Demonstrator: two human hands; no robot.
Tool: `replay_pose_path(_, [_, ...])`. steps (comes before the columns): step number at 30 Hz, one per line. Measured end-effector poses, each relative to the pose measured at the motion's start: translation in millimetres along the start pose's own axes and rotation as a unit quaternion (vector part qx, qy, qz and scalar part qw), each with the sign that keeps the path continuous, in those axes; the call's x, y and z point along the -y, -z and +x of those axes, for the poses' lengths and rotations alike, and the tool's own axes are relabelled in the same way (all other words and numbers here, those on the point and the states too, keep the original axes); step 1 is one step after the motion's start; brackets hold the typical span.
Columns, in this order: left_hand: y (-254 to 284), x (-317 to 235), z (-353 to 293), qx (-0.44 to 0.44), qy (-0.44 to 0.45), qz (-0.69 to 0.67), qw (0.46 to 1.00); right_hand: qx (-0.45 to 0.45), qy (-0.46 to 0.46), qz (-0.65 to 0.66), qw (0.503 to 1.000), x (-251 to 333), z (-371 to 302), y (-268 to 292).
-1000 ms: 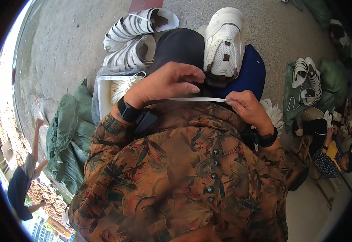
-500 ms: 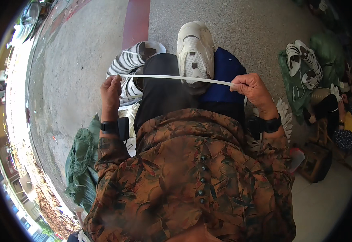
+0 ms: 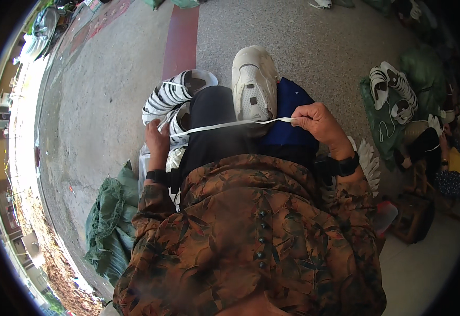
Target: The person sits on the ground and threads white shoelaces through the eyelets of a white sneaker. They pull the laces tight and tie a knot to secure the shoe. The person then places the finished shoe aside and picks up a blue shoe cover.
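Note:
A flat white shoelace [image 3: 224, 125] runs across my lap between my two hands, with a slight sag. Its right part is pinched between thumb and finger of my right hand [image 3: 319, 125], which is closed. The other part reaches my left hand [image 3: 158, 141], whose fingers are closed on it beside the striped shoe uppers; the grip is partly hidden. Between my knees a cream-white shoe upper [image 3: 254, 89] rests with its toe pointing away, on a dark blue cloth [image 3: 296, 118]. Black-and-white striped shoe uppers [image 3: 169, 100] lie by my left knee.
Green sacks lie at the left [image 3: 111, 226] and at the right [image 3: 372, 105], the right one bearing striped shoe uppers [image 3: 398, 87]. White laces [image 3: 364, 158] fan out by my right forearm. Another person [image 3: 446, 147] sits at the far right near a wooden stool [image 3: 414, 216].
The shoelace has gone from taut to slightly slack. My hands have come a little closer together, the left one moving right and nearer. The view has tilted, so the shoes sit lower in it.

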State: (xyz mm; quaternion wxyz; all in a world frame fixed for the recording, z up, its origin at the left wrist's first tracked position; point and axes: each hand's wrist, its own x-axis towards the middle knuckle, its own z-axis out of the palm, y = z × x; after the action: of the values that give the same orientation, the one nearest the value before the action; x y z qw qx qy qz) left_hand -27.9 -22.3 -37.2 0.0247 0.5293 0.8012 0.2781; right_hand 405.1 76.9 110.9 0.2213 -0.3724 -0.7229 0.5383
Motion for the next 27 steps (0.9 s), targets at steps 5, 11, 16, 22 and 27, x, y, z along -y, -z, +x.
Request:
replay_pose_path(5, [35,-209,1,0.304,-0.183,-0.398,0.846,0.098,0.043,-0.063,0.992,22,34,-53])
replay_pose_path(11, [21,-220,-7,0.379,-0.188,-0.392,0.817,0.065,0.000,-0.066,0.996,15,28,-42])
replay_pose_path(16, [27,-182,8,0.358,-0.182,-0.281,0.872,0.035,0.037,-0.053,0.997,-1,29,-42])
replay_pose_path(22, [27,-224,7,0.260,-0.210,-0.381,0.862,0.046,0.015,-0.030,0.998,6,49,-60])
replay_pose_path(27, [21,-225,21,0.387,-0.161,-0.350,0.838,0.021,0.028,-0.053,0.998,-3,59,-49])
